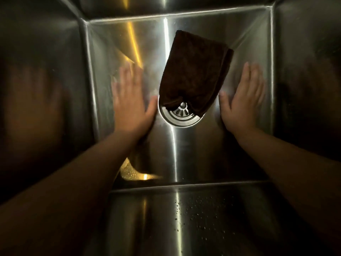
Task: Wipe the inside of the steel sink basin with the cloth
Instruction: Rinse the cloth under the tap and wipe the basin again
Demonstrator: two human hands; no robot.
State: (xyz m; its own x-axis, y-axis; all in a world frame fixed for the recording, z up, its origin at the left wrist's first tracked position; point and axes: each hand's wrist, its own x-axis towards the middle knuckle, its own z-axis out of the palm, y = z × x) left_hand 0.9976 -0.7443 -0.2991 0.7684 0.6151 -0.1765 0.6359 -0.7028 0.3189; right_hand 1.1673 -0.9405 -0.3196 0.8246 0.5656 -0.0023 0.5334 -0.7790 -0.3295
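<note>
I look straight down into a deep steel sink basin. A dark brown folded cloth lies on the basin floor, its near edge draped over the round drain strainer. My left hand is spread flat, fingers straight, just left of the cloth and the drain. My right hand is spread the same way just right of the cloth. Neither hand touches the cloth. Both hands look blurred.
Steel walls rise on all four sides: the left wall, the right wall, the far wall and the near wall, which carries water droplets. A yellow light reflection lies on the near floor.
</note>
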